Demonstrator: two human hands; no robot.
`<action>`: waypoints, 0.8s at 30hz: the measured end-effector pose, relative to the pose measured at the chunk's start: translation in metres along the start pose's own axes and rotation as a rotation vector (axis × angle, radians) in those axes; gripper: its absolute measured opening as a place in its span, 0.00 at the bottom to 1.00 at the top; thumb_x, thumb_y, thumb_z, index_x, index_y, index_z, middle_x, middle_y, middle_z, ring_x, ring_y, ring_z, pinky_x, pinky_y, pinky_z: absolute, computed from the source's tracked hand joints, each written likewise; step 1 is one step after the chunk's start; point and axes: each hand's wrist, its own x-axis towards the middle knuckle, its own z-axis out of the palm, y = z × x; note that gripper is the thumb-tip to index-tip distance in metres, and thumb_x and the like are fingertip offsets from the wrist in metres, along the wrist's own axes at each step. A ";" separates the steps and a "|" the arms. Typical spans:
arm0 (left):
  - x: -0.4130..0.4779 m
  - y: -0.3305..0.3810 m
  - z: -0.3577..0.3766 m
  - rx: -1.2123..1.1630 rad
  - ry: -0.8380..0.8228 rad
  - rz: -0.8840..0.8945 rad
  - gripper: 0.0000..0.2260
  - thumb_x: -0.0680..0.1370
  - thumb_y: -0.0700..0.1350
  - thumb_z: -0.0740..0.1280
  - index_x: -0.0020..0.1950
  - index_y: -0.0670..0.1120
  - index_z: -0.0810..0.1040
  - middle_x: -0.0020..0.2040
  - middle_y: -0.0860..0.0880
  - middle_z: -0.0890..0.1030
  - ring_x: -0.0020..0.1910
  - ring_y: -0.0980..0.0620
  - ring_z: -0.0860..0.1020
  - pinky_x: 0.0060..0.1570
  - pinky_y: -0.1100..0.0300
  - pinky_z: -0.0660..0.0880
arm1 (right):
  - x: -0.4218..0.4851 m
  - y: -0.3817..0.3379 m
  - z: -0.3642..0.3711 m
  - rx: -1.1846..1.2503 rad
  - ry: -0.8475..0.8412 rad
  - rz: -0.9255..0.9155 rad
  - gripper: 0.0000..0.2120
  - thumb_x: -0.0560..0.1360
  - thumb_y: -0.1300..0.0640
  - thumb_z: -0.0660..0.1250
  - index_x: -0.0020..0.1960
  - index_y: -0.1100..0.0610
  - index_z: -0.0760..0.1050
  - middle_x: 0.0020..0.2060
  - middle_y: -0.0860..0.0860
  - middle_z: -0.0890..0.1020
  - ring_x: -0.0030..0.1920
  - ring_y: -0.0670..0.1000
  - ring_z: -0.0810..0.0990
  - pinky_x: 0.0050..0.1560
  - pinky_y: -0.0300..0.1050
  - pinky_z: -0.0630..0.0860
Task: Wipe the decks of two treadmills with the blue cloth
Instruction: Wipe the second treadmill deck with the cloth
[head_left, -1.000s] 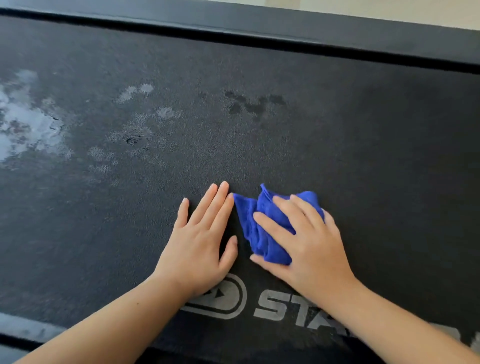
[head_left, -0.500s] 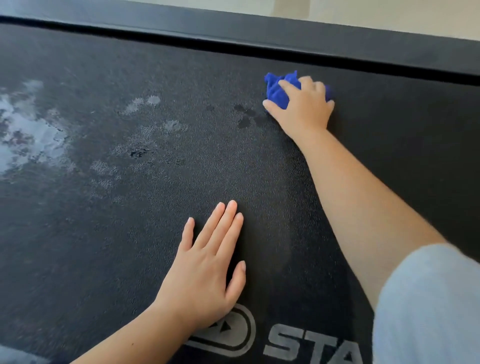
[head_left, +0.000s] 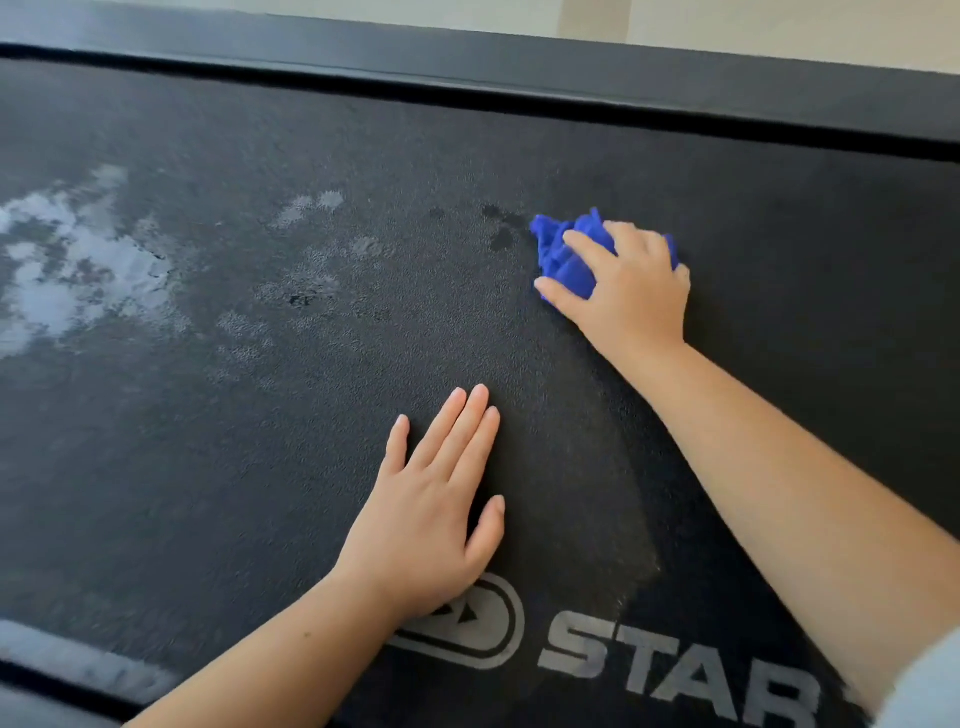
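Black textured treadmill deck (head_left: 779, 291), wet and patchy on the left, mid-stroke.

My right hand (head_left: 631, 291) grips the bunched bright-blue cloth (head_left: 563, 254) and has pulled it back toward me from the far rail (head_left: 519, 78), stopping just right of the dark damp spots (head_left: 501, 228) (not yet wiped, I judge). My left hand (head_left: 431, 519) stays flat and spread, empty, by the printed grey logo (head_left: 675, 670). Pale wet patches (head_left: 78, 270) further left remain to do.
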 end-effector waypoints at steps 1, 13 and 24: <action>0.000 0.000 0.000 0.001 -0.008 -0.002 0.28 0.75 0.53 0.53 0.74 0.43 0.60 0.75 0.48 0.57 0.74 0.52 0.51 0.69 0.42 0.52 | 0.017 0.003 0.004 -0.009 -0.045 0.056 0.29 0.72 0.34 0.60 0.68 0.47 0.70 0.66 0.52 0.69 0.66 0.58 0.65 0.61 0.61 0.64; 0.000 0.002 -0.001 0.010 -0.038 -0.022 0.31 0.74 0.58 0.43 0.76 0.48 0.49 0.76 0.53 0.45 0.74 0.57 0.42 0.70 0.51 0.39 | -0.053 0.020 -0.014 -0.042 -0.026 -0.043 0.29 0.74 0.35 0.58 0.68 0.49 0.69 0.66 0.54 0.69 0.66 0.58 0.65 0.60 0.62 0.65; 0.004 -0.012 -0.009 -0.129 -0.132 0.057 0.27 0.80 0.51 0.52 0.76 0.46 0.48 0.77 0.51 0.43 0.74 0.54 0.40 0.70 0.52 0.37 | -0.234 -0.005 -0.047 -0.093 0.119 -0.009 0.26 0.71 0.38 0.60 0.60 0.54 0.78 0.57 0.58 0.78 0.59 0.63 0.74 0.50 0.61 0.73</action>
